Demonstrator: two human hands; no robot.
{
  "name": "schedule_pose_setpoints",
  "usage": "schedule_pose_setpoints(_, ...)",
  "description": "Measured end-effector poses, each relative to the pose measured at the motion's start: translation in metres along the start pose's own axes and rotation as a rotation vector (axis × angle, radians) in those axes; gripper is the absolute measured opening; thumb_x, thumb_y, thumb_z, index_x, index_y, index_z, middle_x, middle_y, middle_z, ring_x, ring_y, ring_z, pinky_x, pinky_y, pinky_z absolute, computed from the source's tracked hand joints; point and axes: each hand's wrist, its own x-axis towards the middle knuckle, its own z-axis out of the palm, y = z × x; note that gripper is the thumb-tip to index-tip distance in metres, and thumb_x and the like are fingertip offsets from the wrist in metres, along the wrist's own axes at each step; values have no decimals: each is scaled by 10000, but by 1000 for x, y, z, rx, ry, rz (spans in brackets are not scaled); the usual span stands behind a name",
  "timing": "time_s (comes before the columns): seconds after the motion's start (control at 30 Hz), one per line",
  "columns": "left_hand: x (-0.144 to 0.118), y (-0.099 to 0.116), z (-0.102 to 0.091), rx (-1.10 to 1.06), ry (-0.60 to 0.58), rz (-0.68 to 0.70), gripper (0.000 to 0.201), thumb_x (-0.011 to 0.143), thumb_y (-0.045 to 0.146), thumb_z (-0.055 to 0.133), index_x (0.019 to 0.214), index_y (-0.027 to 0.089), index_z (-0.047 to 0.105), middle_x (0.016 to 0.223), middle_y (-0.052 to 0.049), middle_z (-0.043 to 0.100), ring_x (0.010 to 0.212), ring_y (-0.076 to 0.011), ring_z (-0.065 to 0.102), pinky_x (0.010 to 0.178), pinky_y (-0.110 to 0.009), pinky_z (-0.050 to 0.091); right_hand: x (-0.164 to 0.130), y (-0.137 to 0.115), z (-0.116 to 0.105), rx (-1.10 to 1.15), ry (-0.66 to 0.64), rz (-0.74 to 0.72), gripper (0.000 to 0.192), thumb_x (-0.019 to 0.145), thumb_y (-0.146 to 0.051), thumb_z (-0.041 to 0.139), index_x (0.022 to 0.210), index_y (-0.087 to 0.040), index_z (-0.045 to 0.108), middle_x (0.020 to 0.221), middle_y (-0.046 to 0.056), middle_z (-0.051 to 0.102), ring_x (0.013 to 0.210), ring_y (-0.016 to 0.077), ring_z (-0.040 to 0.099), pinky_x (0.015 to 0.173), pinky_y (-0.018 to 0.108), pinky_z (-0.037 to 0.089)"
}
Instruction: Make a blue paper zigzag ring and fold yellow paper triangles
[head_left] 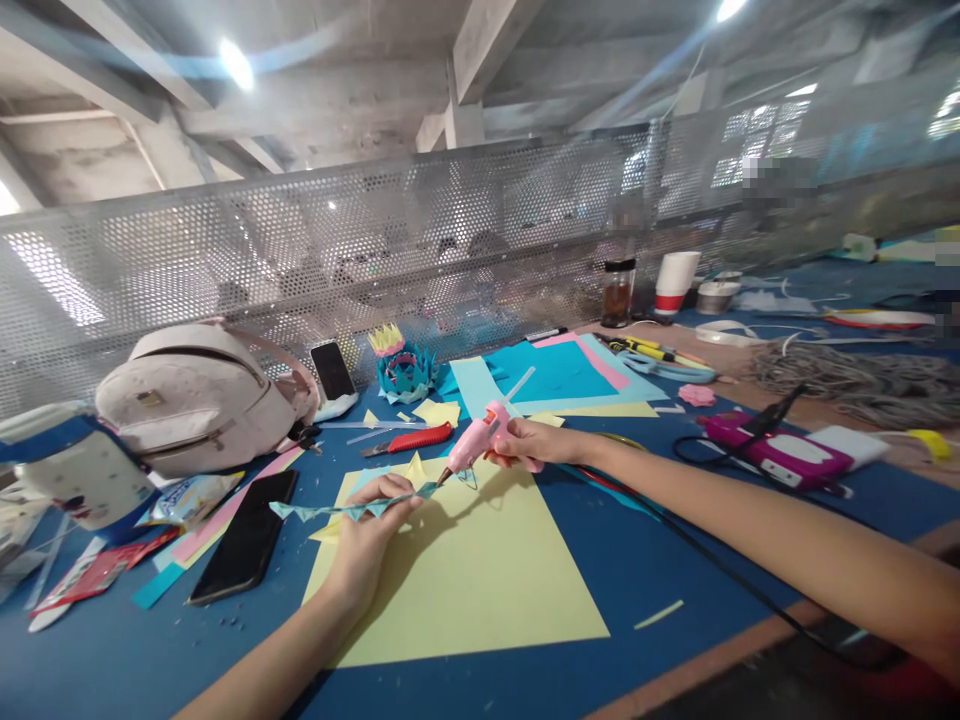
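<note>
My right hand (523,443) is wrapped round the handle of a pink hot glue gun (472,442), with a clear glue stick (520,383) poking out of its back. The gun's dark nozzle points down and left, at the right end of a blue-green zigzag-cut paper strip (315,510). Whether the tip touches the paper I cannot tell. My left hand (373,525) pinches this strip between thumb and fingers. Both hands are above a pale yellow sheet of paper (480,580). Behind the left hand, yellow pointed paper pieces (416,466) show partly.
A red utility knife (412,440) lies behind the sheet. Left are a black phone (247,540), a mug (90,480) and a backpack (202,395). Paper crowns (405,370) and blue paper (562,370) stand or lie farther back. Right is a purple device (776,450) with a black cable.
</note>
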Motion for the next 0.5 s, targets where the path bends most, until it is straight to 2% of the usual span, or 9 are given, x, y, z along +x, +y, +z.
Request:
schedule_pose_setpoints(0.17, 0, -2, -1, -20, -12, 0, 247, 680, 292, 837, 632, 182, 622, 856, -4, 594, 822, -150, 550, 715, -218, 421, 0, 0, 0, -6, 5, -7, 706, 799, -832, 506, 721, -133, 567, 521, -65, 445, 395, 47, 361, 436, 208, 256)
schedule_pose_setpoints(0.5, -1, 0, 0, -12, 1, -4, 269, 678, 308, 837, 610, 180, 610, 847, -4, 586, 816, -152, 534, 720, -226, 402, 0, 1, -3, -25, 15, 10, 682, 793, -809, 542, 728, -130, 569, 606, -46, 470, 397, 38, 394, 380, 187, 262)
